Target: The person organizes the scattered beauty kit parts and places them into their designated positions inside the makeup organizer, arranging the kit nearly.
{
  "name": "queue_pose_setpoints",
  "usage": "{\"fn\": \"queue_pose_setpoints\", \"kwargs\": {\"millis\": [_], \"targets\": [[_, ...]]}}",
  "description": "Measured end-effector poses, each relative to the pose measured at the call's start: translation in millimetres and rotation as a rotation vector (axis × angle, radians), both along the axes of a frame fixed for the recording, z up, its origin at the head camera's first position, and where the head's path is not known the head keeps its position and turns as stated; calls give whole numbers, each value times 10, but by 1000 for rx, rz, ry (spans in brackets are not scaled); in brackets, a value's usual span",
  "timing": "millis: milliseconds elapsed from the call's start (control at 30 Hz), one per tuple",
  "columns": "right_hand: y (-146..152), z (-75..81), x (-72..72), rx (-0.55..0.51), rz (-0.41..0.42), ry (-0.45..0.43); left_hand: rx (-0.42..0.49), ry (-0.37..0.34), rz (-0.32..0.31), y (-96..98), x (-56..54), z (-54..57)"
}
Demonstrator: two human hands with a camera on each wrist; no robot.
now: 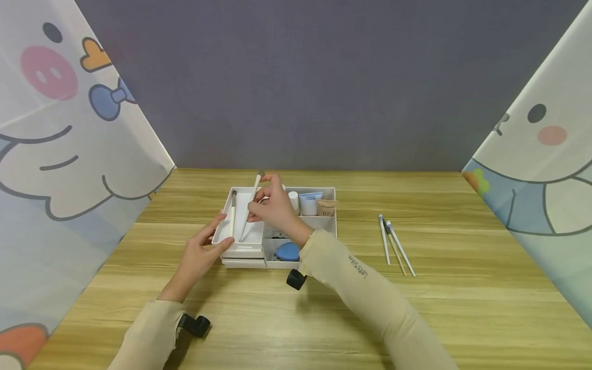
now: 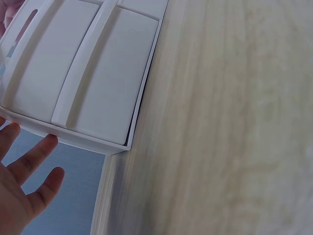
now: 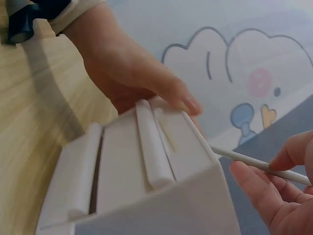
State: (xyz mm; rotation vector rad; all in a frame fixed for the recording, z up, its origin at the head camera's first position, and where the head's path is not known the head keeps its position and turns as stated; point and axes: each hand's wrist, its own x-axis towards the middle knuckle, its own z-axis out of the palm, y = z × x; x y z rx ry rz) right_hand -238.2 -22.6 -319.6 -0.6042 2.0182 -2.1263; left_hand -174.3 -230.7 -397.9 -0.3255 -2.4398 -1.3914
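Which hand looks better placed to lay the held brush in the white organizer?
Probably the right hand: it pinches the brush over the organizer's left section, where another brush lies. The left hand touches that section's edges, apparently steadying it, and holds no brush.

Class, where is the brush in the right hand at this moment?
In the head view, left of centre, the brush is pinched in the right hand, tilted over the left section of the white box, right of another brush.

Mid-frame, an organizer point(image 1: 277, 265) holds a makeup brush point(image 1: 233, 213) at left, tubes point(image 1: 309, 205) upper right; three sticks point(image 1: 401, 247) lie farther right.
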Motion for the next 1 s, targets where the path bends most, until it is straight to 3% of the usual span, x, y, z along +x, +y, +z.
{"fn": "queue_pose_setpoints", "kwargs": {"millis": [267, 567, 800, 1000], "targets": [[-170, -1, 7, 41, 10, -40, 7, 0, 2, -2, -11, 6], [-285, -2, -82, 101, 60, -251, -8, -27, 8, -2, 1, 17], [-334, 58, -185, 240, 162, -359, 12, 19, 5, 2, -15, 8], [-339, 114, -239, 273, 215, -461, 14, 21, 6, -1, -9, 8]]}}
